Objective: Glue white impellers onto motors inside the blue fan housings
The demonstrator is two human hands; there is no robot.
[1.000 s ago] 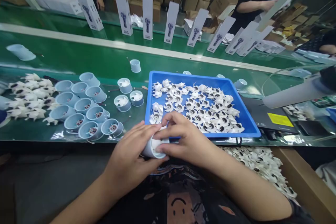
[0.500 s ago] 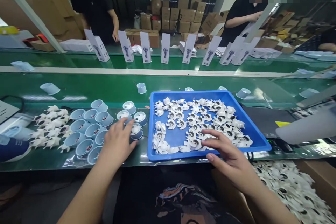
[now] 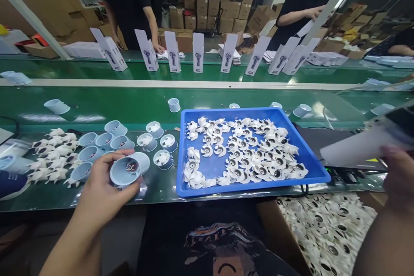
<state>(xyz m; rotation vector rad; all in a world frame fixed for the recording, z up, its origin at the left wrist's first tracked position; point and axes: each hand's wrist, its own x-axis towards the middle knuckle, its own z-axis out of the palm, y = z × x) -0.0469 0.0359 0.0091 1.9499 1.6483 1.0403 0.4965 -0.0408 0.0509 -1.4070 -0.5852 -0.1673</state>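
The pale blue cup (image 3: 126, 170), reddish parts inside, lies tilted in the left hand (image 3: 102, 187) at eight o'clock in the view, mouth facing the wearer. At three o'clock, the whitish cylinder (image 3: 354, 143), dark at its far-right end, slants at the blurred right hand (image 3: 399, 172).

This is a factory assembly and packing area. A long green counter (image 3: 129, 100) carries rows of light-blue housings (image 3: 125, 170) and a blue tray (image 3: 211, 168) of white fan wheels (image 3: 233, 162). Printed white cartons (image 3: 198, 54) stand open along its far side, where people in dark clothes (image 3: 124, 6) work. Behind them, brown cardboard boxes (image 3: 230, 10) are stacked high.
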